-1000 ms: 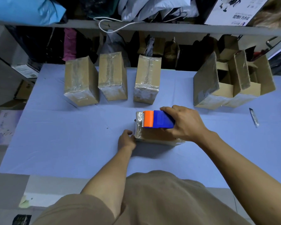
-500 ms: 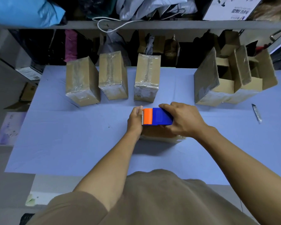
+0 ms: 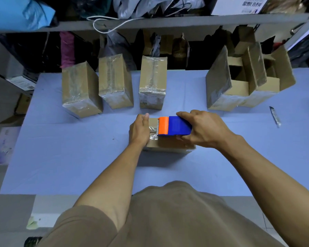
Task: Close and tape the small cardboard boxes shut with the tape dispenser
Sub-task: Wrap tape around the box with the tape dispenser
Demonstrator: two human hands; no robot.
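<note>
Right by the person's body, a small cardboard box point(image 3: 168, 144) lies on the pale blue table point(image 3: 70, 157), its top glossy with clear tape. Over it the right hand point(image 3: 206, 130) grips a tape dispenser point(image 3: 174, 126), blue in the body and orange at the nose, fingers curled round the blue part and the orange end pointing left across the lid. At the box's left end the left hand point(image 3: 139, 131) presses flat, fingers straight and close together, thumb lying along the top edge just beside the dispenser's nose.

Further back, three sealed boxes point(image 3: 114, 82) stand in a row, near one another but apart, each wrapped in shiny tape. To the right of them sit two open boxes point(image 3: 246, 81), touching, their flaps standing up. Near the table's right edge lies a small utility knife point(image 3: 275, 117), well apart from the hands. Behind everything runs a cluttered shelf point(image 3: 168, 22) with a white cord point(image 3: 111, 24) looping off it.
</note>
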